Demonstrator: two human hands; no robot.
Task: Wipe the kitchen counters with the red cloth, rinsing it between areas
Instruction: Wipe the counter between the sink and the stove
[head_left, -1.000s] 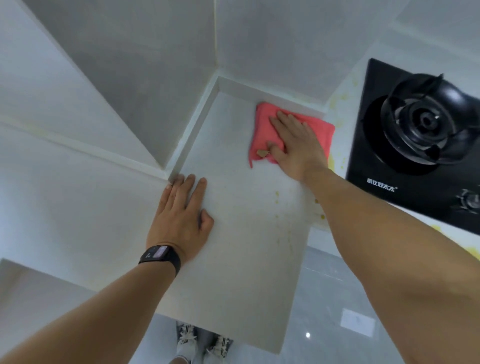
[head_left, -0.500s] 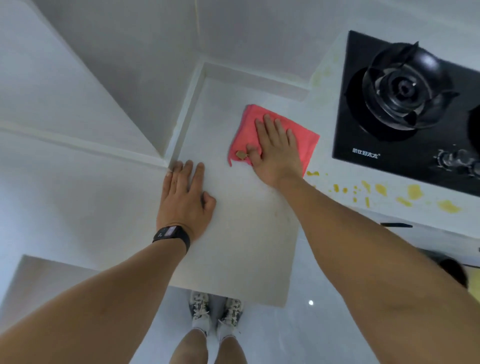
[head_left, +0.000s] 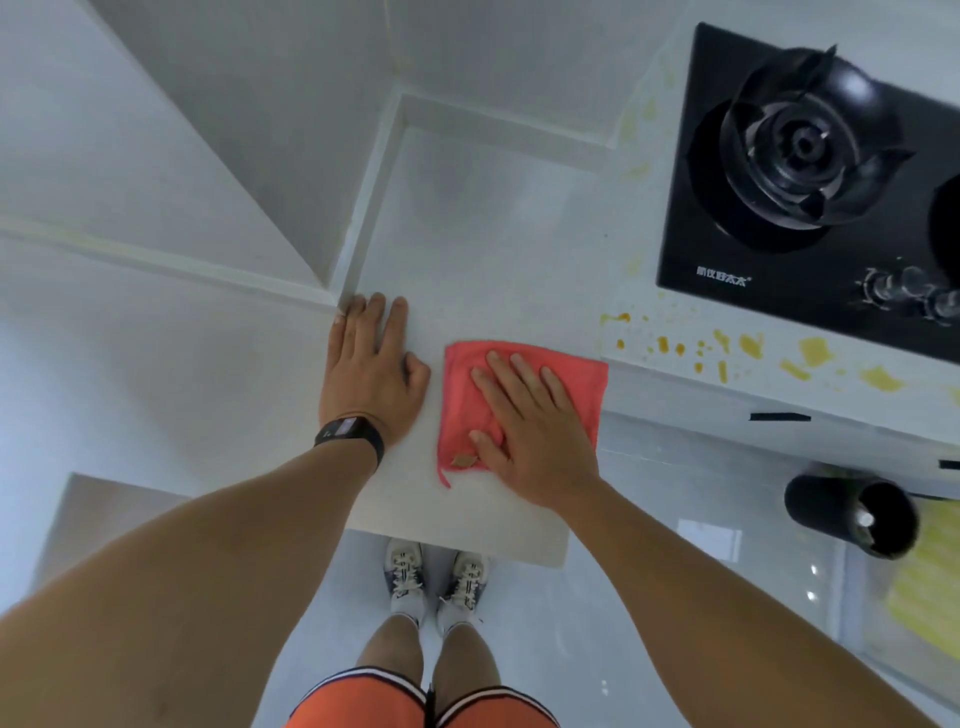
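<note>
The red cloth (head_left: 462, 410) lies spread flat on the white counter (head_left: 483, 260), near its front edge. My right hand (head_left: 530, 431) presses down on the cloth with straight, spread fingers. A small tan tag shows at the cloth's near corner beside my thumb. My left hand (head_left: 371, 374) rests flat on the counter just left of the cloth, fingertips at the wall corner, a black watch on its wrist.
A black gas hob (head_left: 810, 171) sits at the right. Yellow stains (head_left: 727, 353) dot the counter in front of it. A black cylinder (head_left: 852, 514) and a yellow cloth (head_left: 930, 587) lie lower right. White walls (head_left: 234, 130) enclose the counter's back and left.
My right hand has dragged the red cloth from the back of the counter toward the front edge. My left hand has stayed planted on the counter.
</note>
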